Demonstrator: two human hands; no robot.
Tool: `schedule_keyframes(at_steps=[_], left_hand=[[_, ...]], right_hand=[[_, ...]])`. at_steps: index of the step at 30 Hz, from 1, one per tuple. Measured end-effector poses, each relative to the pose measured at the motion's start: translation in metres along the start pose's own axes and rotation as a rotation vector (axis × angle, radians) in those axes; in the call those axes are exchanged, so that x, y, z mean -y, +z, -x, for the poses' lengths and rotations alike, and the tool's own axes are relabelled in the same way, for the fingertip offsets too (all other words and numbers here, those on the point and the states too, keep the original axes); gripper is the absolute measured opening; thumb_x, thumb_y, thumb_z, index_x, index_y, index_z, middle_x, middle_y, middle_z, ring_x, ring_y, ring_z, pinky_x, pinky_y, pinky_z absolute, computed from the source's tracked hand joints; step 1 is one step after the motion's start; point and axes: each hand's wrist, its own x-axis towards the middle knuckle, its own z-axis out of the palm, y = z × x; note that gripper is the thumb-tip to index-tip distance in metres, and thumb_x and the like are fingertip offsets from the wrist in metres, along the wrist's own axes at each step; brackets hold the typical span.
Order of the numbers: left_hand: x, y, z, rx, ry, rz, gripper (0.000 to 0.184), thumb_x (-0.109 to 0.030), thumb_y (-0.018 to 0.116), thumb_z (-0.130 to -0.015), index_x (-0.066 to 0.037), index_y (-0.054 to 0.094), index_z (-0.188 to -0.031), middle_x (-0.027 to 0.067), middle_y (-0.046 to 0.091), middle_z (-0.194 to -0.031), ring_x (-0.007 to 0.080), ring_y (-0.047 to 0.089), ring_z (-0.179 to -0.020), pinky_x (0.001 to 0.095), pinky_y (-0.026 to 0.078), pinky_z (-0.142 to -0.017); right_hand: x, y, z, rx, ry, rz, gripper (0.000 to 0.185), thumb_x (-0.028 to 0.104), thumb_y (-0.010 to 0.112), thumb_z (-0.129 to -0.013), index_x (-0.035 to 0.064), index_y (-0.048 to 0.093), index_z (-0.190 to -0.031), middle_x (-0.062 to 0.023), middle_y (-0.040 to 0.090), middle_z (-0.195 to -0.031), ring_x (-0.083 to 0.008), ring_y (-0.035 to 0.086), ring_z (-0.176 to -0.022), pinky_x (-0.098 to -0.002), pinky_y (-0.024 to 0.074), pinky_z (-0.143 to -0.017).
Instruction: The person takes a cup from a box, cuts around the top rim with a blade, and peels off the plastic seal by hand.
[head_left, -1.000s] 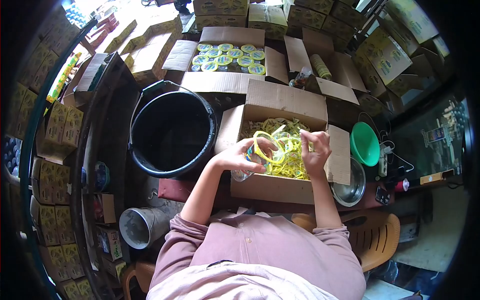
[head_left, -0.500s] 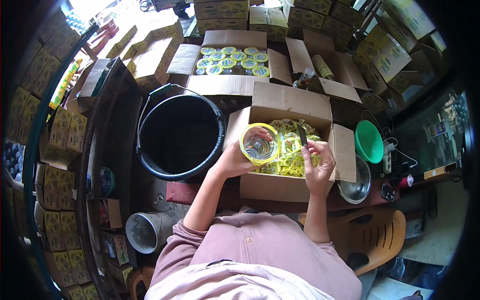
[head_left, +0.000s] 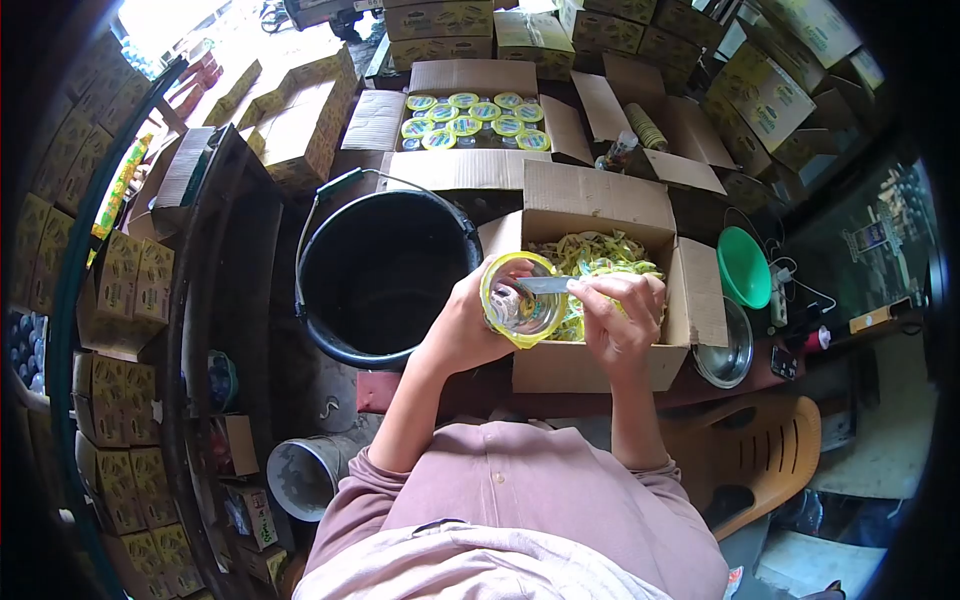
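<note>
A clear plastic cup with a yellow rim is gripped in my left hand, its open mouth facing up toward me. My right hand pinches a thin knife blade, which reaches across the cup's rim with its tip over the opening. Below both hands is an open cardboard box holding a heap of yellow and green plastic strips. To the left of my left hand stands a large black bucket with a raised handle.
Behind, an open carton holds several yellow-lidded cups. Another open box contains a stack of cups. At right are a green bowl, a metal bowl and a brown chair. A grey bucket stands lower left.
My right hand has turned the blade from upright to sideways and brought it left over the cup. The view has shifted slightly.
</note>
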Motion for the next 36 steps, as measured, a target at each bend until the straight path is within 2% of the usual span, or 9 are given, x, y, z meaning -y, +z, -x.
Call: schedule_keyframes(at_steps=[7,10,11,15,22,27,31,34,36], left_hand=[[0.004,-0.005,0.001,-0.017,0.021,0.11,0.056,-0.006,0.074,-0.058,0.0,0.048,-0.108,0.0092,0.057,-0.096,0.0164,0.058,-0.086,0.0275,0.047,-0.078],[0.017,0.004,0.003,-0.061,0.025,0.341,0.059,-0.007,0.074,-0.06,0.0,0.046,-0.111,0.009,0.057,-0.095,0.0139,0.057,-0.085,0.0266,0.046,-0.077],[0.021,0.005,0.003,-0.016,0.035,0.324,0.063,-0.008,0.073,-0.062,0.001,0.041,-0.115,0.0096,0.055,-0.099,0.0135,0.054,-0.09,0.0262,0.045,-0.079],[0.022,0.021,0.005,0.032,-0.063,0.475,0.073,-0.006,0.071,-0.065,-0.002,0.029,-0.126,0.0096,0.045,-0.111,0.0161,0.048,-0.101,0.028,0.039,-0.088],[0.024,0.039,0.004,-0.022,-0.116,0.504,0.071,-0.006,0.057,-0.076,-0.003,0.017,-0.135,0.0128,0.033,-0.123,0.0222,0.039,-0.113,0.0342,0.029,-0.098],[0.022,0.052,-0.001,-0.146,0.023,0.431,0.064,-0.005,0.071,-0.068,-0.001,0.031,-0.118,0.0103,0.037,-0.108,0.0199,0.042,-0.109,0.0322,0.04,-0.091],[0.029,0.053,-0.003,-0.145,-0.119,0.366,0.062,-0.008,0.075,-0.066,-0.002,0.035,-0.114,0.0106,0.042,-0.106,0.0182,0.048,-0.103,0.0307,0.044,-0.086],[0.018,0.055,-0.007,-0.167,-0.054,0.359,0.058,0.0,0.068,-0.071,-0.001,0.033,-0.118,0.0111,0.045,-0.111,0.0156,0.051,-0.102,0.0284,0.043,-0.087],[0.026,0.058,-0.007,-0.169,-0.074,0.429,0.065,-0.005,0.072,-0.068,-0.002,0.033,-0.119,0.0107,0.044,-0.111,0.0154,0.05,-0.1,0.0268,0.044,-0.083]], right_hand=[[0.011,0.001,0.003,-0.077,0.052,0.0,0.02,0.0,0.066,-0.069,0.009,0.065,-0.087,-0.0003,0.06,-0.079,-0.0128,0.055,-0.071,-0.0282,0.0392,-0.068],[0.02,0.008,0.01,-0.228,0.533,-0.441,0.018,-0.002,0.066,-0.071,0.0045,0.063,-0.088,-0.0039,0.059,-0.075,-0.0119,0.055,-0.066,-0.0249,0.0409,-0.059],[0.02,0.009,0.013,-0.242,0.559,-0.51,0.017,-0.003,0.065,-0.072,0.0023,0.062,-0.088,-0.0061,0.059,-0.073,-0.0112,0.055,-0.062,-0.0228,0.0411,-0.054],[0.024,0.006,0.013,-0.205,0.546,-0.45,0.017,-0.004,0.064,-0.072,0.0017,0.062,-0.087,-0.0055,0.059,-0.073,-0.0112,0.054,-0.06,-0.023,0.0417,-0.055],[0.027,-0.003,0.023,-0.208,0.539,-0.394,0.016,-0.005,0.064,-0.072,-0.0006,0.061,-0.088,-0.0029,0.054,-0.073,-0.0092,0.049,-0.062,-0.0211,0.0404,-0.058],[0.02,-0.008,0.019,-0.191,0.555,-0.378,0.016,-0.006,0.063,-0.072,-0.0014,0.06,-0.088,-0.0032,0.053,-0.073,-0.0094,0.049,-0.062,-0.0207,0.0407,-0.058],[0.021,-0.009,0.021,-0.222,0.535,-0.387,0.018,-0.006,0.063,-0.072,-0.0018,0.06,-0.088,-0.0038,0.053,-0.075,-0.0094,0.049,-0.063,-0.0208,0.0409,-0.058],[0.025,-0.006,0.021,-0.232,0.523,-0.402,0.02,-0.007,0.063,-0.07,-0.0015,0.061,-0.09,-0.0035,0.053,-0.073,-0.0093,0.049,-0.062,-0.0205,0.0411,-0.057],[0.024,-0.002,0.022,-0.216,0.505,-0.395,0.021,-0.007,0.063,-0.07,-0.0013,0.061,-0.09,-0.0033,0.053,-0.072,-0.0092,0.049,-0.062,-0.0204,0.0411,-0.057]])
